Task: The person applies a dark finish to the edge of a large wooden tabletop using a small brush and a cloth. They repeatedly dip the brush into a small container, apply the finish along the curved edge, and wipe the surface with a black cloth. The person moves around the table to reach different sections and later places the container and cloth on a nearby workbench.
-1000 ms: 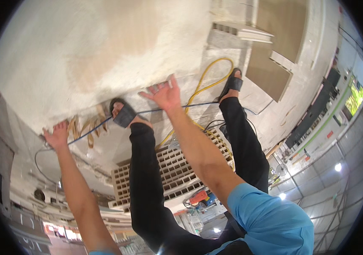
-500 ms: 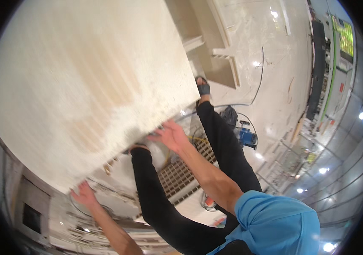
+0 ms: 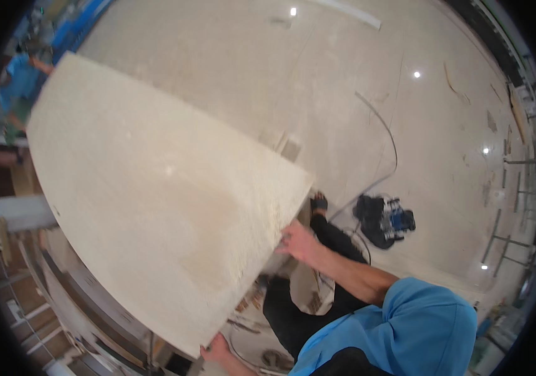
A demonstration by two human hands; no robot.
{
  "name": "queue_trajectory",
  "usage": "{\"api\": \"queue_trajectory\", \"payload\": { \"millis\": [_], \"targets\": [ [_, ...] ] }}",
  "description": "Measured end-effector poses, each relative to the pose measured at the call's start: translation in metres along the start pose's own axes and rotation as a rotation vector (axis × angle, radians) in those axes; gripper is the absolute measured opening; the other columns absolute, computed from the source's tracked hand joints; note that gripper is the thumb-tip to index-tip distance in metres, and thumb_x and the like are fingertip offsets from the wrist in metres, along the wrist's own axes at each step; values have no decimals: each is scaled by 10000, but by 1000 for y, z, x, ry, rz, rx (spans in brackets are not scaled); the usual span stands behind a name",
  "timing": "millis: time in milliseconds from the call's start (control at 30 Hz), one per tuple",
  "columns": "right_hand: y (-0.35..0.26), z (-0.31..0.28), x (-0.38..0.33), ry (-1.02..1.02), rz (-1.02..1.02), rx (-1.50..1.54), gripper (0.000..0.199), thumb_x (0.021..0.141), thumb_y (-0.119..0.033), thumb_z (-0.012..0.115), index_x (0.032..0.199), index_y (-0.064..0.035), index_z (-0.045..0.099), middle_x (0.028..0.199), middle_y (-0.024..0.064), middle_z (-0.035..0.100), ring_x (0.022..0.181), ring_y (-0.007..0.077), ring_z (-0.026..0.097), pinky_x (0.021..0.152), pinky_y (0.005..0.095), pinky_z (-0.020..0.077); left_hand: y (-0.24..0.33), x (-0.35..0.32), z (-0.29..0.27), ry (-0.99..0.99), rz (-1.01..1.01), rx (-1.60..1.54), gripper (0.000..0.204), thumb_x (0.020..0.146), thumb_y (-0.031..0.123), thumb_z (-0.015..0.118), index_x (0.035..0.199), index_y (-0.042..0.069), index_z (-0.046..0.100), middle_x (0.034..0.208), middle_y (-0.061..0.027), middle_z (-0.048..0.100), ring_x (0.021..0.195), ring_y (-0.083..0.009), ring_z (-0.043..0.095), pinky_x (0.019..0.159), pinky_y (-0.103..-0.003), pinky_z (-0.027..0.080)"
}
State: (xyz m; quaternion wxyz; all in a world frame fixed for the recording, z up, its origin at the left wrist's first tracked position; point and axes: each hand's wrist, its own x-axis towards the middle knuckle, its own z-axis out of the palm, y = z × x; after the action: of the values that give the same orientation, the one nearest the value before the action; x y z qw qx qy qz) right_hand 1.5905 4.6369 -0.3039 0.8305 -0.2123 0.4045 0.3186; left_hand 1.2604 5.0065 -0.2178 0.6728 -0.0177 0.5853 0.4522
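A large pale board (image 3: 155, 200) with a rough, chipped edge fills the left and middle of the view, tilted up above the floor. My right hand (image 3: 298, 241) grips its right edge just below the corner, the arm reaching out from a blue sleeve. My left hand (image 3: 216, 348) holds the board's lower corner near the bottom of the picture, only partly visible. My legs in black trousers (image 3: 293, 307) and one dark shoe (image 3: 319, 203) show beneath the board's edge.
A black and blue power tool (image 3: 384, 219) lies on the shiny pale floor (image 3: 406, 113), a thin cable (image 3: 388, 135) curving to it. Another person in blue (image 3: 20, 78) stands far left. Stacked boards and framing (image 3: 36, 276) lie lower left; metal stands (image 3: 500, 238) at right.
The board has swung from overhead to my left, and the open floor with the power tool has come into view. Both hands have stayed on the board's edge, now lower in the picture.
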Motion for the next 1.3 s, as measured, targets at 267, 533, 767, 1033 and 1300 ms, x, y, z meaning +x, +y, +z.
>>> {"api": "queue_trajectory", "payload": {
  "millis": [267,533,767,1033,1300],
  "targets": [
    [-221,125,-118,56,-106,-110,409,911,-155,675,1278,-111,499,1347,106,508,1266,347,539,1031,739,433,-62,-136,110,-253,-15,393,903,873,479,735,1597,137,318,1541,-190,529,1438,-416,427,1128,-693,375],
    [-406,193,-103,12,-64,-153,274,871,-167,663,1113,-87,563,1234,108,538,1233,354,548,1080,758,372,-238,-355,218,-155,-78,67,799,801,413,608,1531,112,482,1564,-153,501,1454,-363,462,1141,-594,412],
    [-492,184,-5,103,95,-145,443,885,-239,620,1315,-139,587,1379,71,564,1313,317,534,1104,722,344,-353,-325,247,-233,-109,-37,809,852,487,577,1552,105,439,1618,-172,438,1460,-371,451,1136,-625,408],
    [-656,138,164,271,130,-379,535,1001,-490,620,1439,-185,583,1460,59,592,1350,309,539,1093,661,415,-542,-374,281,153,-170,-99,863,871,594,616,1507,35,444,1529,-187,504,1441,-372,475,1171,-589,414],
    [-737,57,280,342,309,-475,689,998,-549,609,1560,-173,475,1586,92,492,1408,348,511,1132,687,395,-669,-424,283,119,-128,-204,626,872,198,652,1405,-81,480,1464,-206,544,1376,-369,524,1227,-582,369]
  ]
}}
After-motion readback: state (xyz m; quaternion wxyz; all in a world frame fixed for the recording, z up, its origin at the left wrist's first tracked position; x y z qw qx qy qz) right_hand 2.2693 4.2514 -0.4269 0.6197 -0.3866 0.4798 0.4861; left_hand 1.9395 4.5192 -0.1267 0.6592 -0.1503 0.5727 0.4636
